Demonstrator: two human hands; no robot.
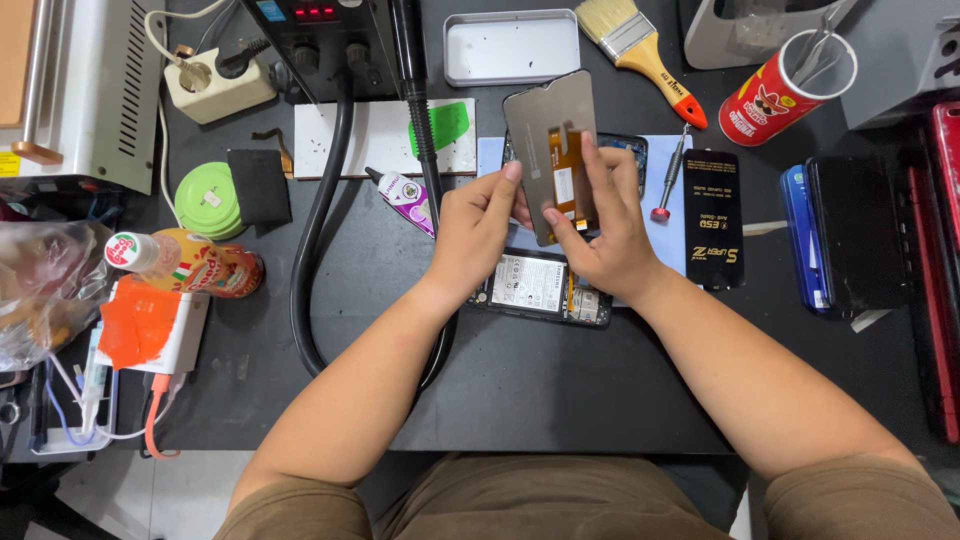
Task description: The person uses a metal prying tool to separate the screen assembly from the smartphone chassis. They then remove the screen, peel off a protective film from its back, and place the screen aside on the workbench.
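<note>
— Both forearms come up from the bottom edge, over brown trousers. What are the hands doing?

— The left hand (478, 228) and right hand (603, 232) hold a phone screen panel (551, 140) between them, lifted above the black desk (520, 390) with its grey back toward the camera. The left fingers pinch its left edge; the right thumb and forefinger press near the orange flex cable (566, 180) on its back.

— So both are closed on it?

— Yes, each hand grips the panel.

— What lies under it?

— An opened phone body (540, 288), flat on the desk just below the hands, partly on a pale blue mat (665, 235).

— And around that?

— A red-tipped screwdriver (670, 175) on the mat, right of the hands. Beside it a black packet (713, 218). A glue bottle (405, 195) lies left of the left hand, next to a thick black hose (318, 230). Farther back sit a metal tray (511, 46), a paintbrush (645, 55) and a red can (775, 95) holding tweezers. Dark phones (850, 235) are stacked at the right.
</note>
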